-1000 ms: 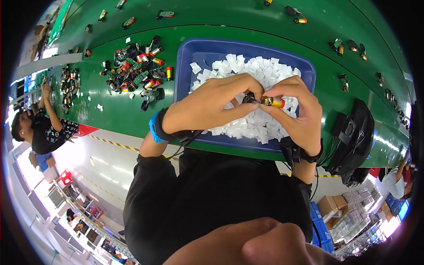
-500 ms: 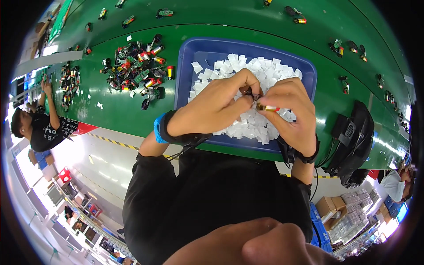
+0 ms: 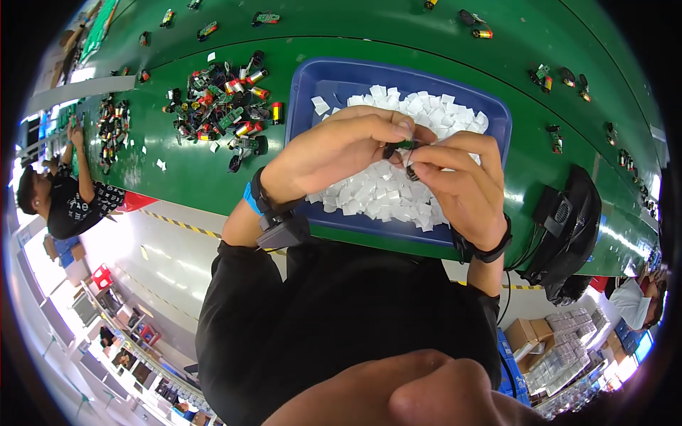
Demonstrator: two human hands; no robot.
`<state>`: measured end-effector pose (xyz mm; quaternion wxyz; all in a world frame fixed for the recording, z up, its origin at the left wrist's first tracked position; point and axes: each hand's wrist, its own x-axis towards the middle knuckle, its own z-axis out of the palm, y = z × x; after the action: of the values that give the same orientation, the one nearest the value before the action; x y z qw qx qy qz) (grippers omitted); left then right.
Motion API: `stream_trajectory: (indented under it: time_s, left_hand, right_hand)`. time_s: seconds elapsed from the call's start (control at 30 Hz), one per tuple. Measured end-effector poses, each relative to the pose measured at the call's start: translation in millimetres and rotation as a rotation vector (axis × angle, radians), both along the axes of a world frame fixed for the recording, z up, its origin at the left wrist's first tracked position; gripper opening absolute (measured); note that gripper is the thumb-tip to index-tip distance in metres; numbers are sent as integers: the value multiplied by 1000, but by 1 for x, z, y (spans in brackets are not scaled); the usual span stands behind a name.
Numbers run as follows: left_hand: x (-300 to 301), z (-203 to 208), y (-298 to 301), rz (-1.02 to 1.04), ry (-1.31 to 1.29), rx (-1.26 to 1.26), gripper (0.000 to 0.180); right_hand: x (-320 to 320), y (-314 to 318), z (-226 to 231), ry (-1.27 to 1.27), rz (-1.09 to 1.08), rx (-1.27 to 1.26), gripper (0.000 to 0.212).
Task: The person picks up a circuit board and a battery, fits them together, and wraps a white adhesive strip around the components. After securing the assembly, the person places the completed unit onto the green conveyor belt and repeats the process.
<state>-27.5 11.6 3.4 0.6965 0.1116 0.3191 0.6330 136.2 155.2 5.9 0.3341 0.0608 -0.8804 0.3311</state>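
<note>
Above the blue tray (image 3: 398, 66) my two hands come together on one small electronic assembly. My left hand (image 3: 327, 149) pinches a small green circuit board (image 3: 403, 145) with a black part on it, between thumb and fingers. Thin dark wire runs from the board toward my right hand (image 3: 467, 186). That hand is closed, its thumb and fingertips gripping a small dark cylindrical part (image 3: 412, 172); the fingers hide most of it. Below both hands, many small white square pieces (image 3: 383, 199) lie heaped in the tray.
Left of the tray is a pile of circuit boards with red-yellow cylindrical cells (image 3: 220, 103). Similar assemblies (image 3: 483, 33) lie scattered on the green table (image 3: 312, 47). A black bag-like thing (image 3: 572, 224) and cables lie at right. A co-worker (image 3: 71, 192) sits far left beside another pile (image 3: 112, 135).
My left hand has turned, so its thumb now lies on top and the green board shows. The red-yellow cell seen at my right fingers is now hidden, with a dark end showing.
</note>
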Motion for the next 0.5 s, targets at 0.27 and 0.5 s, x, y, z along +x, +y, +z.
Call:
stream_trajectory:
  time_s: [0.27,0.5]
  left_hand:
    - [4,14,-1,39,369,2,27]
    - [6,15,-1,-35,619,-51,28]
  right_hand:
    - [4,-1,6,-8,-52,-45,29]
    - [5,1,1,1,-125,-21,31]
